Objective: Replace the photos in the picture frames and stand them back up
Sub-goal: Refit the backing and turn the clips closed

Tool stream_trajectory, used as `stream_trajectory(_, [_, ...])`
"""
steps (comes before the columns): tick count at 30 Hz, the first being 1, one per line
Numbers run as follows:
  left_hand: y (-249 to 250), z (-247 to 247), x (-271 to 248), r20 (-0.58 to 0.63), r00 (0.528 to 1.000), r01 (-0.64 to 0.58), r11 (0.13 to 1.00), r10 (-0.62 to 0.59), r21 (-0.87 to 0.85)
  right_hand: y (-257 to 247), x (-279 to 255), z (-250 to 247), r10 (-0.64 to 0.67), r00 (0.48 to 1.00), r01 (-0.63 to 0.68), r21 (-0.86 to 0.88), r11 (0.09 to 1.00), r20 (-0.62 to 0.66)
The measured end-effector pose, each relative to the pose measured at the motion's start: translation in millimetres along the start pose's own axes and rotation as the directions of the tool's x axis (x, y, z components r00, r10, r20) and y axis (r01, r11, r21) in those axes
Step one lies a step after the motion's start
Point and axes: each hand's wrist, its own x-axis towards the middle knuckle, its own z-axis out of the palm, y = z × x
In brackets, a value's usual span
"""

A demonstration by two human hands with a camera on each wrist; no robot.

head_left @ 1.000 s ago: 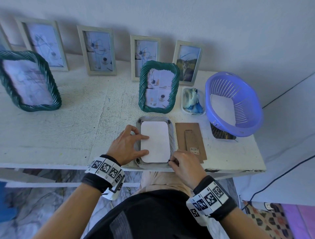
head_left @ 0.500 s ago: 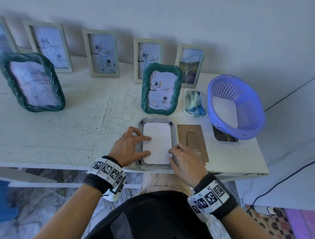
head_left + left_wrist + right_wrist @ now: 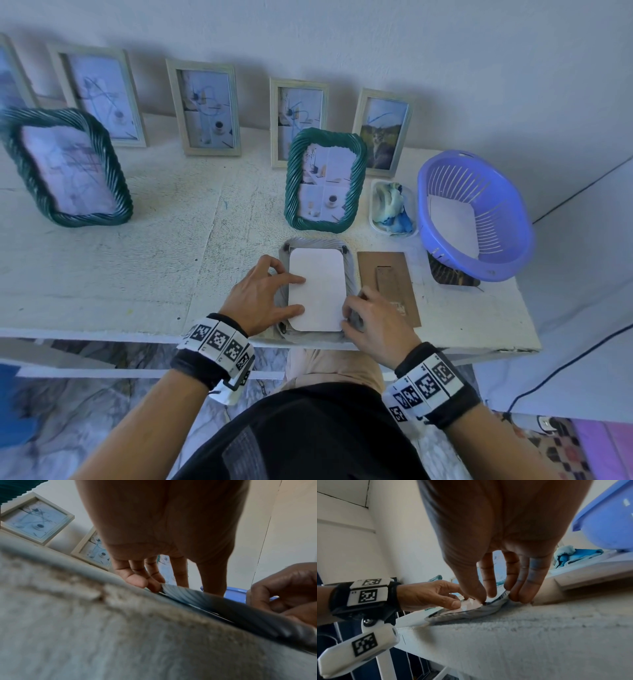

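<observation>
Between both hands (image 3: 263,301), face-down frame (image 3: 351,274)

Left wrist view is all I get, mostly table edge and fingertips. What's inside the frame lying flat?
Observer: A white sheet lies in the face-down frame, blank side up.
Operator: Where's the backing board?
Observer: The brown board lies on the table just right of the frame, not yet fitted.
Operator: And the right hand?
Observer: The right hand pinches the frame's right rim near its near corner, thumb inside, fingers outside.
</observation>
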Motion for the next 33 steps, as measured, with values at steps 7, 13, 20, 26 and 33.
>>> stream_trajectory(7, [-0.4, 1.0, -0.4, -0.007, 1.0, -0.005, 1.0, 0.005, 0.005, 4.3, 2.2, 3.6, 0.025, 1.0, -0.025, 0.067, 0.997, 0.0])
stream_trajectory(13, [-0.1, 0.7, -1.0, -0.018, 1.0, -0.008, 1.0, 0.008, -0.002, 7.3, -5.7, 0.6, -0.018, 0.999, 0.015, 0.098, 0.995, 0.031])
stream_trajectory(20, [-0.2, 0.9, -0.9, -0.013, 1.0, -0.009, 1.0, 0.009, -0.001, 9.6, -3.5, 2.6, -0.018, 1.0, 0.017, 0.075, 0.997, 0.013])
stream_trajectory(26, [-1.6, 2.5, -1.4, -0.021, 1.0, -0.017, 1.0, 0.017, -0.011, 5.5, -2.8, -6.3, -0.004, 0.997, 0.004, 0.001, 1.0, -0.074])
stream_trajectory(33, [-2.7, 3.0, -2.9, -0.024, 0.999, -0.031, 0.999, 0.031, -0.019, 22.4, 9.1, -24.4, 0.455, 0.868, -0.489, -0.184, 0.853, -0.199])
